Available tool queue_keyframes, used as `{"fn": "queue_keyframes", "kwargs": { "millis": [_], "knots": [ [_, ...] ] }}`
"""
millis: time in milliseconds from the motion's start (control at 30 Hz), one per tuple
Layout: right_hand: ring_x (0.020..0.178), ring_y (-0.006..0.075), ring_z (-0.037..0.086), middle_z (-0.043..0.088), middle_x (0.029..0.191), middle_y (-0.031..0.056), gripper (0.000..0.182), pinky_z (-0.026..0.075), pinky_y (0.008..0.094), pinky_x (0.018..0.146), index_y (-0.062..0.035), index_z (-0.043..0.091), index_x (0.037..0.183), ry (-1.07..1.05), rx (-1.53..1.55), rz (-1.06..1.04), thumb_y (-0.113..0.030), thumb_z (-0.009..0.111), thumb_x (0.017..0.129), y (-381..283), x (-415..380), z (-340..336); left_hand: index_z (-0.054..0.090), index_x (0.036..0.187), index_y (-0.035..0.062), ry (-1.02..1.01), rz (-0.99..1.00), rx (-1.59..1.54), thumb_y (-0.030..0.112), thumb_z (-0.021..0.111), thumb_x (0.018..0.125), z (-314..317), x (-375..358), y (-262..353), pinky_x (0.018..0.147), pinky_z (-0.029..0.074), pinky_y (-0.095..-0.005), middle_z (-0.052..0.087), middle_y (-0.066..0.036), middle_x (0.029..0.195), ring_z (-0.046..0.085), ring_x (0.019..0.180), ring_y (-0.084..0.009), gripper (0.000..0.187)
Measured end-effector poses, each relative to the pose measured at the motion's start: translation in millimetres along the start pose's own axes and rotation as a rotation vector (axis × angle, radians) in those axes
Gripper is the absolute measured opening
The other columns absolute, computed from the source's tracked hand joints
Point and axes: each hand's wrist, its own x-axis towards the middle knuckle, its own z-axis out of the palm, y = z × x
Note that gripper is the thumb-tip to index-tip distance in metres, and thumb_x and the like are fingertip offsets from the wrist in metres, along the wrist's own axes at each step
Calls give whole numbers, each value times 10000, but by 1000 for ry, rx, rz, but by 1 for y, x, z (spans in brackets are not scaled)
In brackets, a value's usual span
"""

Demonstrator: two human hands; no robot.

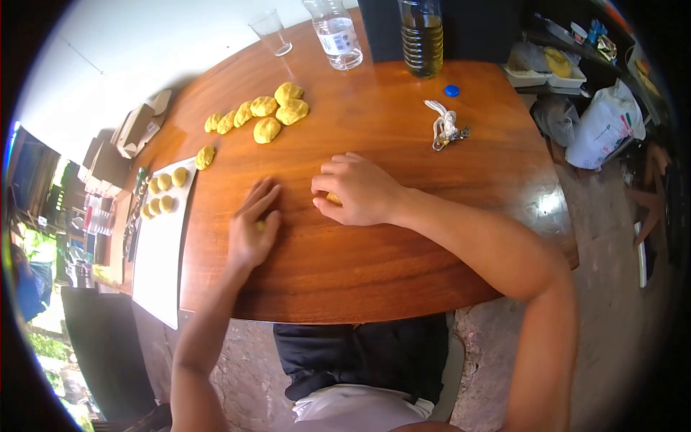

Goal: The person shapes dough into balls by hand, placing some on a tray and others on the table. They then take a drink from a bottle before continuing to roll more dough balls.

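My right hand (358, 190) curls over a piece of yellow dough (332, 197) on the wooden table; most of the piece is hidden by the fingers. To its left, my left hand (252, 229) is cupped over the tabletop, slightly blurred. A sliver of yellow dough (260, 225) shows between its thumb and fingers. Several rough yellow dough lumps (264, 106) lie in a group beyond my hands, and a single lump (205, 157) sits nearer the left edge. Smooth dough balls (166, 204) rest in two rows on a white board (160, 259) at the left.
At the back stand a clear glass (272, 34), a clear plastic bottle (338, 39) and a bottle of yellowish liquid (422, 43). A blue cap (451, 91) and keys on a white cord (446, 126) lie at the right. Bags (607, 128) stand beyond the table's right edge.
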Motion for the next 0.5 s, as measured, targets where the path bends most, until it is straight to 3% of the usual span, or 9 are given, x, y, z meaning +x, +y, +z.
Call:
{"fn": "queue_keyframes", "kwargs": {
  "millis": [100, 200, 300, 367, 433, 500],
  "knots": [
    [892, 330, 666, 672, 852, 116, 180, 521, 457, 853, -91, 682, 811, 42, -32, -45, -249, 710, 892, 0, 0, 0, 685, 1343, -21, -73, 121, -17, 27, 661, 914, 12, -6, 43, 1194, 425, -467, 596, -251, 1475, 523, 1437, -387, 433],
    [883, 329, 661, 668, 846, 115, 175, 520, 456, 848, -92, 683, 808, 24, -21, -30, -243, 708, 891, 2, 0, 2, 691, 1335, -24, -182, 113, 24, 25, 671, 908, -16, -60, 62, 1187, 430, -498, 608, -254, 1460, 536, 1424, -398, 430],
    [877, 327, 656, 665, 845, 117, 172, 519, 457, 848, -90, 685, 811, 6, 20, -21, -239, 704, 894, 1, 1, -2, 697, 1327, -27, -189, -13, 16, 27, 690, 897, -40, -97, 24, 1172, 445, -508, 617, -260, 1445, 553, 1406, -410, 433],
    [880, 326, 655, 661, 844, 119, 174, 518, 460, 848, -86, 687, 814, -57, 10, 26, -238, 700, 899, -2, 5, -4, 694, 1330, -28, -179, -46, 48, 34, 682, 901, -42, -73, 9, 1161, 465, -471, 621, -269, 1435, 570, 1385, -418, 434],
    [881, 327, 656, 660, 843, 121, 175, 518, 462, 849, -84, 689, 817, -47, 20, 14, -238, 699, 900, -2, 4, -3, 694, 1327, -25, -42, -73, 17, 39, 661, 910, -25, -32, 2, 1166, 463, -440, 622, -247, 1446, 565, 1388, -419, 423],
    [883, 327, 656, 658, 841, 122, 176, 518, 465, 851, -83, 690, 819, -28, 19, 14, -238, 698, 901, -1, 3, -2, 698, 1318, -20, 21, 44, 13, 33, 633, 918, 4, 1, 9, 1166, 466, -428, 629, -216, 1450, 564, 1388, -419, 409]
  ]
}}
